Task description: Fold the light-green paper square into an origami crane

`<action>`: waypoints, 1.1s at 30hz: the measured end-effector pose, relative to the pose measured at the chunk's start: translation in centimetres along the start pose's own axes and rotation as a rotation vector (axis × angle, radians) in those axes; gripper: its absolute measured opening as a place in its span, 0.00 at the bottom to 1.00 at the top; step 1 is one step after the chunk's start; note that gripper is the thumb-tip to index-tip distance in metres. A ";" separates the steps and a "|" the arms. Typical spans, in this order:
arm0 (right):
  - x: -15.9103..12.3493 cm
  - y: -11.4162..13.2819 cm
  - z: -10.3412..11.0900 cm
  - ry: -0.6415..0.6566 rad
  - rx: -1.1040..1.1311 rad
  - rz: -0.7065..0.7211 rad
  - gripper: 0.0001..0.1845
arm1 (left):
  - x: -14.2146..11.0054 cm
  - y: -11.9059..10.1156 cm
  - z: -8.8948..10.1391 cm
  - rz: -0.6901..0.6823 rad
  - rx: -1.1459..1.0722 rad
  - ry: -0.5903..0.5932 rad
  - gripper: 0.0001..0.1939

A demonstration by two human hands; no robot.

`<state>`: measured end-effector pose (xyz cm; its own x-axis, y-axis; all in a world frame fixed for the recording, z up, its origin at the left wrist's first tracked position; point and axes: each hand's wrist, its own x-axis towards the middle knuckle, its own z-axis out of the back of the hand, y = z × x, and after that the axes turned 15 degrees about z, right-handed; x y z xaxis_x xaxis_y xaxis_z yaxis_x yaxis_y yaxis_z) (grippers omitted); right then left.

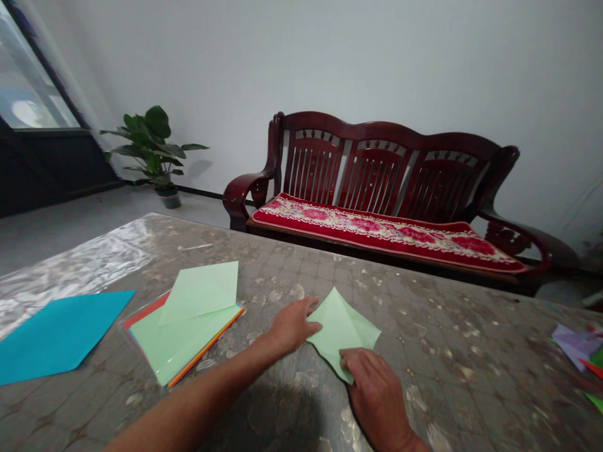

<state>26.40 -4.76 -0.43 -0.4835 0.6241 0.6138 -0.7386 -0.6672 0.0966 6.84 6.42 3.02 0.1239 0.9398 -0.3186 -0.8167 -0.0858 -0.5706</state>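
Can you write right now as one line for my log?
Left hand: touching left corner of creased light-green paper sheet | Right hand: at same sheet's near edge | Left of sheet: flat stack of multicoloured paper

A pale green sheet (346,323) is showing smooth, matt, creased paper. Beneath it, a table cover (452,351) is looking like plastic with a faint sheen. Left of the pale green sheet, a paper stack (188,342) is glinting under clear plastic film (153,361); farther left, a blue sheet (66,336) is looking matt. Beyond the pale green sheet, a polished wood bench (384,130) is gleaming, its runner (381,229) looking like matt cloth.
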 end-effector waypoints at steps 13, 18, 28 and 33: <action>1.0 0.8 0.9 0.154 0.020 -0.090 0.28 | 0.3 1.2 -1.0 -0.206 0.017 -0.130 0.10; 1.2 0.6 0.7 0.165 -0.013 -0.129 0.23 | 0.5 1.2 -0.4 -0.268 0.038 -0.075 0.09; 2.1 -0.6 0.8 0.160 0.055 -0.313 0.09 | 0.3 1.5 0.1 -0.300 0.087 -0.067 0.12; 2.4 -1.7 -0.2 0.205 -0.116 -0.446 0.13 | 0.4 1.6 -0.1 -0.287 0.072 -0.066 0.12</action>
<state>26.42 -2.10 0.74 -0.1821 0.9130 0.3651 -0.9361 -0.2746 0.2198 5.66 6.59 1.92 0.3205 0.9419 -0.1010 -0.7918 0.2079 -0.5744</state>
